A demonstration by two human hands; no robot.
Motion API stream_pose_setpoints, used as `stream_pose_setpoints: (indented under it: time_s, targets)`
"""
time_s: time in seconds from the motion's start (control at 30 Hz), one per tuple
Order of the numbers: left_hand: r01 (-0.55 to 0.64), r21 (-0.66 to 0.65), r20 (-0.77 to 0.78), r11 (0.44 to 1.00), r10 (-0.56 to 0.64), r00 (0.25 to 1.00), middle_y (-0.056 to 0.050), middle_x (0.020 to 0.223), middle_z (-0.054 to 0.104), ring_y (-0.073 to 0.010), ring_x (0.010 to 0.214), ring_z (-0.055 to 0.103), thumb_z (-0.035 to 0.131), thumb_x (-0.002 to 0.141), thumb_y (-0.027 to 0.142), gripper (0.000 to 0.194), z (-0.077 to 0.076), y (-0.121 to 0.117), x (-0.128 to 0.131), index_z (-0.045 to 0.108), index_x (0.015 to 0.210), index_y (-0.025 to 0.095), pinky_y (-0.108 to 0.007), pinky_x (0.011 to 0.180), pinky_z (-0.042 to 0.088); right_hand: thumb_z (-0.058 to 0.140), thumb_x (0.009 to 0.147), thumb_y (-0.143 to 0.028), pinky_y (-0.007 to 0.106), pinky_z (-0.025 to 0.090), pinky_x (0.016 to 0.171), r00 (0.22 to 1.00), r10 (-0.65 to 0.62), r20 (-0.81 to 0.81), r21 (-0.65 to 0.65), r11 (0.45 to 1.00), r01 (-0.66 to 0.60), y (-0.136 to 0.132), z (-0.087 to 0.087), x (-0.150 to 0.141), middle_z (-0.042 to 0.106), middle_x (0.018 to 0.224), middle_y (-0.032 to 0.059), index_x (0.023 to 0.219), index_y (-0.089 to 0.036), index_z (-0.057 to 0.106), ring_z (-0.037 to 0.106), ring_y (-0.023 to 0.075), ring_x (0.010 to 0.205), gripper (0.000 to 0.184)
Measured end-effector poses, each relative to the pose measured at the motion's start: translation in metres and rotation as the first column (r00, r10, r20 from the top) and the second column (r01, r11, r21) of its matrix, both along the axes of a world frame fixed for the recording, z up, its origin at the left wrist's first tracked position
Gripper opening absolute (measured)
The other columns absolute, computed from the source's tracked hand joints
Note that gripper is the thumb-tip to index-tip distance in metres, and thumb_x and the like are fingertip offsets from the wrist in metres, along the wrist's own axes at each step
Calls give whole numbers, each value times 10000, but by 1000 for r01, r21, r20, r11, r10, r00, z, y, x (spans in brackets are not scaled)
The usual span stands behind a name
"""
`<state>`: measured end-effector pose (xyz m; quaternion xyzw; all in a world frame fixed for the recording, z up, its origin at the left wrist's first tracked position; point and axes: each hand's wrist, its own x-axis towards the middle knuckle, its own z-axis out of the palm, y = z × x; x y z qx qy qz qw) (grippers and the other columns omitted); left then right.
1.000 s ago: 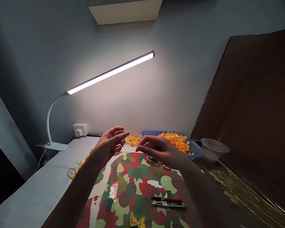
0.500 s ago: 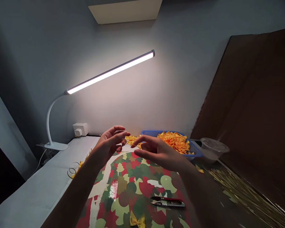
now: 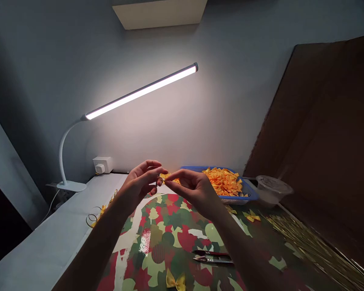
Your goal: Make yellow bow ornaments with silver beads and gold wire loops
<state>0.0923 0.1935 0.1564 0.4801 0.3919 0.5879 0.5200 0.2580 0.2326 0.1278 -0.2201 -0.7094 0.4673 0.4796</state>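
Observation:
My left hand (image 3: 141, 180) is raised over the far side of the patterned board, thumb and fingers pinched on a thin gold strand (image 3: 159, 177). Close against it, my right hand (image 3: 194, 186) pinches at the same strand, thumb and index fingertip together. Most of the strand is hidden by the fingers. Below the hands lie thread snips (image 3: 212, 260), partly covered by my right forearm. A yellow ribbon bow (image 3: 176, 280) rests at the near edge. Behind my right hand, a blue basket (image 3: 251, 196) holds a heap of orange-yellow bows (image 3: 225, 181).
Long gold strands (image 3: 312, 248) lie in a bundle at the right, near a lidded clear tub (image 3: 273, 189). Another bow (image 3: 252, 216) sits beside the basket. Curled ribbon with bows (image 3: 101, 211) lies left on white paper. A lit lamp (image 3: 142, 89) hangs above; cardboard (image 3: 327, 133) leans at right.
My right hand has moved left to meet the left fingertips, and its fingers have closed into a pinch. My right forearm now covers the handle end of the snips. The left hand barely moved.

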Motion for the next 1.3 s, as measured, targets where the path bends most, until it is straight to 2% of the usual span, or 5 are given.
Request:
stream_pose_setpoints:
  time_s: [0.4,0.6,0.83,0.93,1.3]
  targets:
    - [-138,256,-418,957,238,877,-78,1099,670,-209,955,616,649,811,478,304,2,-2,-9,696,921,198,-294,767,519,656,798,-324,262,152,440,995,-100,1,135,986,99,1,4,8,202,500,-106,761,-188,679,185,82,464,142]
    - [15,297,-614,955,179,769,-50,1230,618,-254,1167,551,652,821,440,210,8,-7,-20,746,873,259,-357,943,471,653,800,-318,251,165,428,993,-117,-9,192,974,116,0,6,13,212,501,-105,759,-190,682,201,78,458,138]
    - [72,668,-657,741,542,524,-37,1247,622,-250,1203,531,637,829,252,109,4,-12,-15,726,887,276,-471,1048,378,650,803,-315,244,194,419,995,-96,12,200,976,91,1,7,14,241,492,-106,782,-194,686,227,78,451,128]
    - [101,740,-621,665,617,483,-38,1245,629,-253,1206,531,629,818,213,116,4,-12,-13,718,871,265,-489,1057,362,642,805,-317,242,192,415,995,-99,15,214,972,93,0,8,14,242,487,-105,776,-195,689,232,76,445,134]
    - [99,768,-606,633,668,431,-43,1222,648,-272,1183,552,630,818,206,100,5,-12,-11,706,776,255,-529,1029,366,634,808,-318,242,188,417,996,-89,29,203,976,81,-2,8,16,238,479,-108,777,-197,690,222,78,445,138]
